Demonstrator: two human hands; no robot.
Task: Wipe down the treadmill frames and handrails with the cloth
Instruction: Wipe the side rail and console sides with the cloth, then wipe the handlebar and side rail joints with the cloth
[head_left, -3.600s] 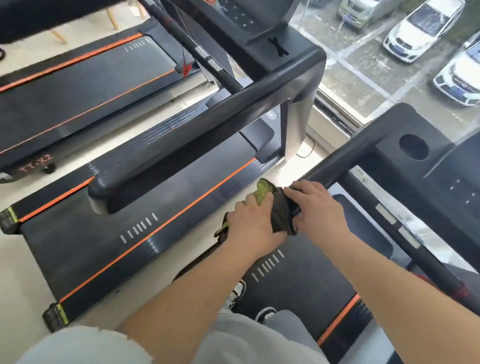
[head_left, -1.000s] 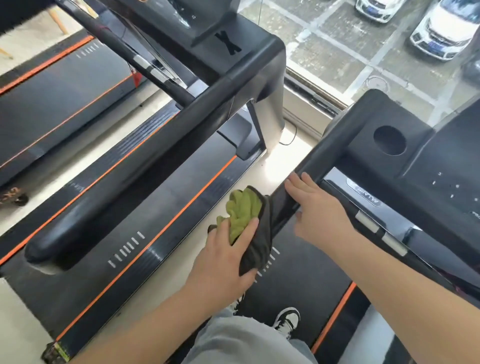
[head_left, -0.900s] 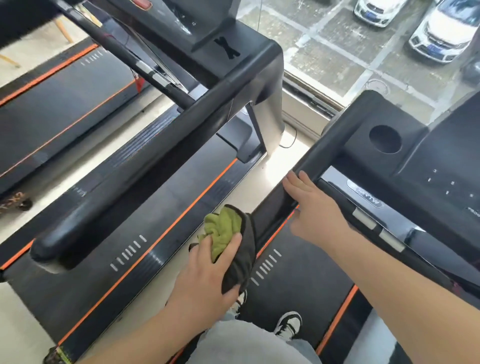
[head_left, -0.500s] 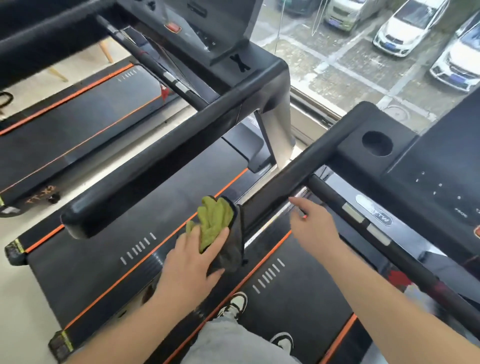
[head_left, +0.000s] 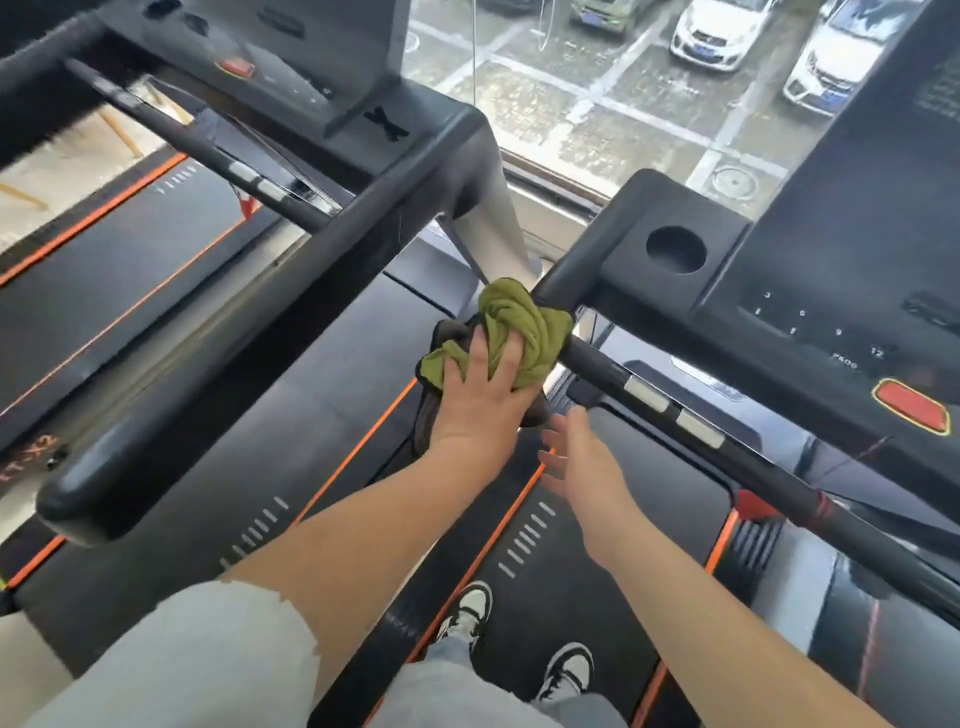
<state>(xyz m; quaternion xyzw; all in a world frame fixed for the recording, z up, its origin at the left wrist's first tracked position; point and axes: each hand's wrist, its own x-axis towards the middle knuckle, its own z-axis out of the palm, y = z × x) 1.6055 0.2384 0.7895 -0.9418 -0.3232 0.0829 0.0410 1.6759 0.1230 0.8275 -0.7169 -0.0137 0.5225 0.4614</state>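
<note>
The left hand grips the bunched olive-green cloth against the black rounded treadmill handrail at centre, while the right hand hovers open and empty nearer, so the loosely gathered cloth may slip off the rail and leave sections unwiped.
</note>
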